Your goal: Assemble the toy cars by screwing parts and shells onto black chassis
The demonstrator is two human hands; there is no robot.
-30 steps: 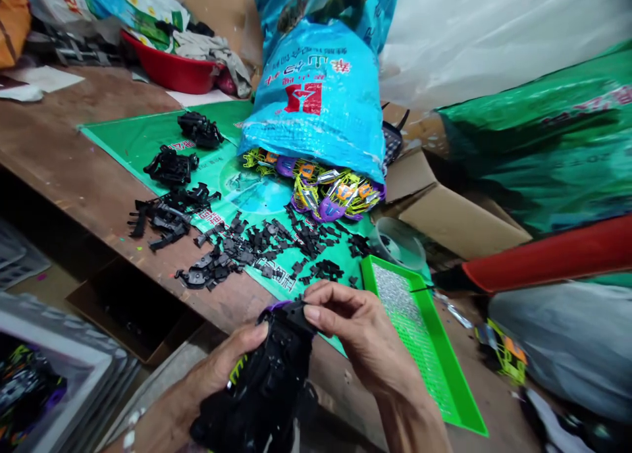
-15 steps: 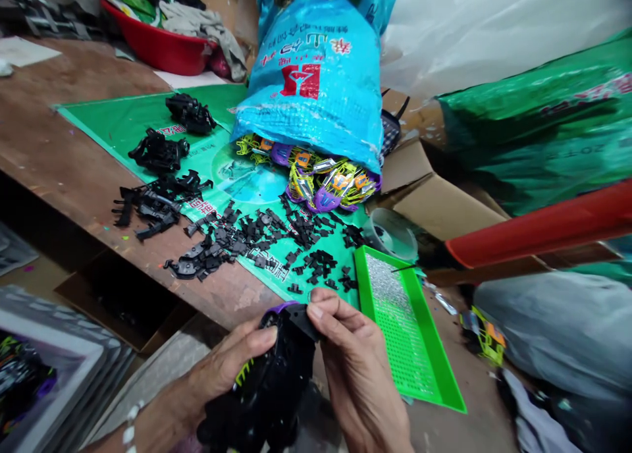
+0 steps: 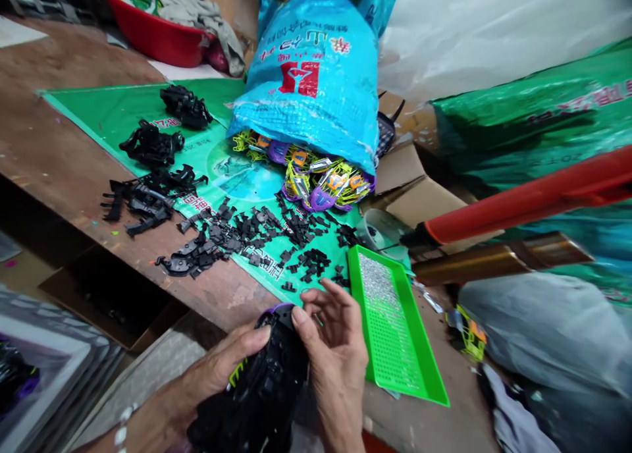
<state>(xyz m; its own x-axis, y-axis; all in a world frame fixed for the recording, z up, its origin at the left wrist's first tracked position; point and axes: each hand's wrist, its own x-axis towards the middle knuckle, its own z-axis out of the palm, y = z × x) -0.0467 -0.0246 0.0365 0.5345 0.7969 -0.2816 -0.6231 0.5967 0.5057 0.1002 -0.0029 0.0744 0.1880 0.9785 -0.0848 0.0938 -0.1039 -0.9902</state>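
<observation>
One head-worn view, facing forward and down; worktable (image 3: 64,157) slants across frame. Left hand (image 3: 224,361) and right hand (image 3: 333,357) close, lower centre; blue sack (image 3: 306,114) farther off, upper centre.

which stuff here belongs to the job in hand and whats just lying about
Likely the job:
black toy-car chassis in the left hand, right hand touching it
small black plastic parts
green tray of silvery bits
toy-car shells

Seemingly just lying about:
red basin
grey cloth
cardboard box
</observation>
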